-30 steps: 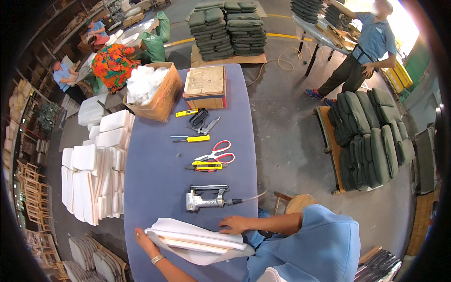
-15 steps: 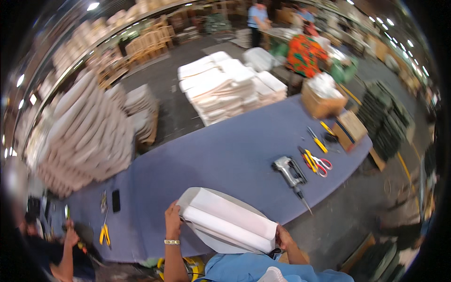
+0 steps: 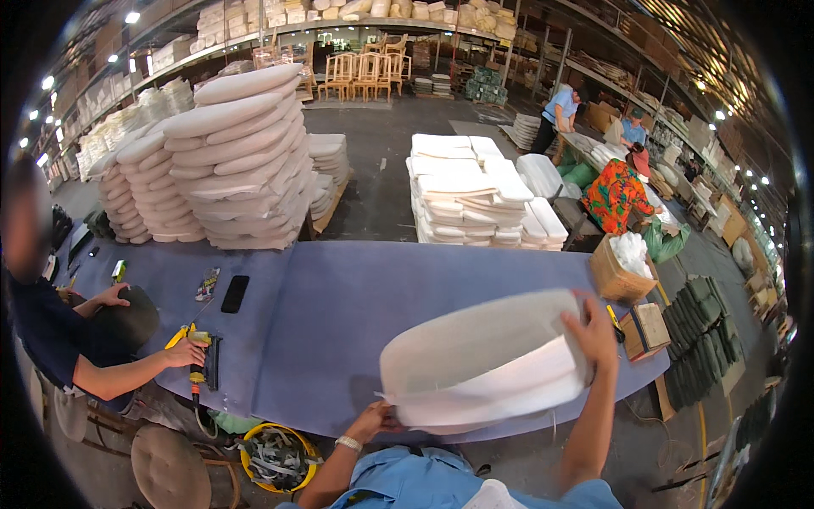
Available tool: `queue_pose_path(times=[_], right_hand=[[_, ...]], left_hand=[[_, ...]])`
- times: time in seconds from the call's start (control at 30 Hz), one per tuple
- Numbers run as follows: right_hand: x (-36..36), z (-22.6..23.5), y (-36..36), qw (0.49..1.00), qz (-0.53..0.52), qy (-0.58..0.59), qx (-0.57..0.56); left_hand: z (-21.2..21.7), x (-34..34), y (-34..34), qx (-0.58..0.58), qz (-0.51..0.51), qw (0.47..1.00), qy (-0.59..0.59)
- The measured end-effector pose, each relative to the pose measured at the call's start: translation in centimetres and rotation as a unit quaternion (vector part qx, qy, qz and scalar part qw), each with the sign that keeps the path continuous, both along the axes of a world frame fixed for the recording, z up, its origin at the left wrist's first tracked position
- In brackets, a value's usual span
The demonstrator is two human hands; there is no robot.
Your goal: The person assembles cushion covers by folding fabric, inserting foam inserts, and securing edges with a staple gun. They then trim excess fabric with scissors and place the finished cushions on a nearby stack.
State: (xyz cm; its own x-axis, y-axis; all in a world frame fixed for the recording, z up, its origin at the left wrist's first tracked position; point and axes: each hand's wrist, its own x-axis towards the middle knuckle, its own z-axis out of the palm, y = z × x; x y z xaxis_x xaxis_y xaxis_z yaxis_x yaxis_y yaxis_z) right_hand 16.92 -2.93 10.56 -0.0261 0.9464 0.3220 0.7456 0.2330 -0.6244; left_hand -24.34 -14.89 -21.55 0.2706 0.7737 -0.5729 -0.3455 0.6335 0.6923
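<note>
Holding pad (image 3: 487, 373) tilted over surface (image 3: 331, 339), lower centre of frame | pinching lower-left corner in curled left grip (image 3: 376, 419) | clasping right end in half-closed right grip (image 3: 593, 332)

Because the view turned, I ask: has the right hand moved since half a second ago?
Yes: judged against the blue table, the right hand has gone from its near edge to over the tabletop, closer to the small cardboard box.

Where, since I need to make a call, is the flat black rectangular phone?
The phone lies left of centre in the head view, on the long blue table, just right of a small multicoloured item.
</note>
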Motion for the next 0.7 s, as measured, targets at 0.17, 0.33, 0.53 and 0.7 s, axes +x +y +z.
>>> queue_pose_path(times=[0.17, 0.33, 0.53, 0.7], right_hand=[[-7.0, 6.5, 1.3, 0.976, 0.032, -0.213, 0.017], [-9.9, 2.8, 4.3, 0.958, 0.028, -0.265, -0.111], [-12.1, 4.0, 4.3, 0.975, 0.106, -0.156, -0.117], [-8.5, -5.4, 0.6, 0.922, 0.232, 0.252, -0.181]], left_hand=[[-1.6, 6.9, 2.9, 0.295, -0.19, 0.917, 0.188], [10.1, 11.0, 3.3, 0.444, -0.014, 0.864, 0.239], [22.8, 13.6, 6.2, 0.688, 0.077, 0.654, 0.305], [21.7, 13.9, 9.0, 0.737, 0.102, 0.555, 0.372]])
